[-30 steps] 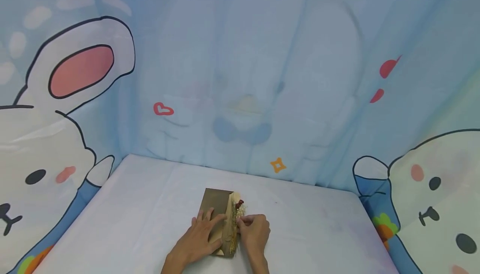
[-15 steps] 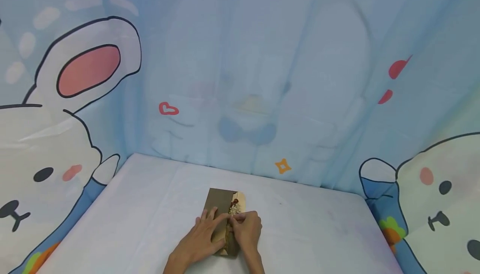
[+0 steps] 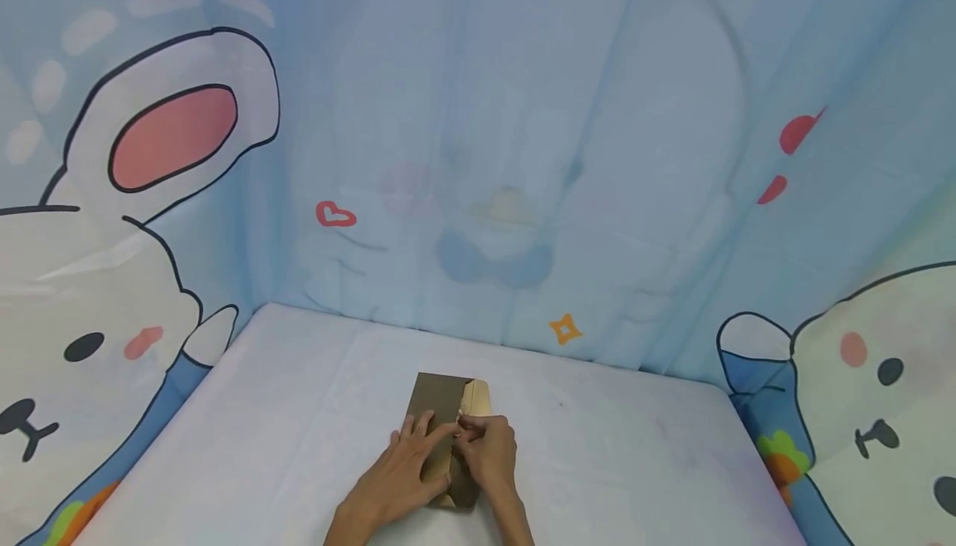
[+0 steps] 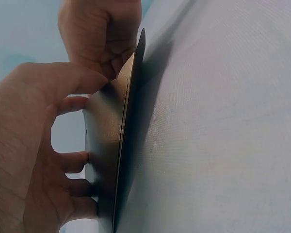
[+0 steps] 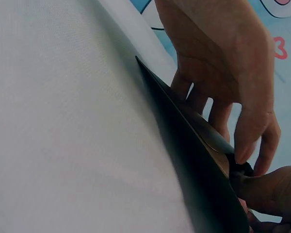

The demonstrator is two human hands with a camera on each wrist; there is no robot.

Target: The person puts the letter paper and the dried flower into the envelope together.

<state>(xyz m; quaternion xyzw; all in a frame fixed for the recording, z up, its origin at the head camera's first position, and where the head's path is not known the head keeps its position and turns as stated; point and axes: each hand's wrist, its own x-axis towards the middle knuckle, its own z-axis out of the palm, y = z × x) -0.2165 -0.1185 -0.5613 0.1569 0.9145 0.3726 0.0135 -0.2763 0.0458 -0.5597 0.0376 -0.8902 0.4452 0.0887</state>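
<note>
A brown-gold paper envelope [image 3: 439, 395] lies on the white cloth, its lighter open flap [image 3: 478, 397] on the right side. My left hand [image 3: 397, 471] rests spread across the envelope's face, thumb and forefinger tips at the long opening. In the left wrist view, the other fingers lie on the brown paper [image 4: 104, 126]. My right hand [image 3: 489, 451] bends over the flap and pinches at the opening, where a small pale bit of the dried flower bunch [image 3: 459, 416] shows. The rest of the bunch is hidden by the envelope and fingers.
A white cloth [image 3: 612, 446] covers the table around the envelope. Behind and at both sides hangs a light blue curtain [image 3: 418, 114] printed with cartoon animals.
My right hand has moved left with the dried flower bunch, from beside the envelope over the flap to its opening. The bunch has mostly gone out of sight. My left hand stays on the envelope.
</note>
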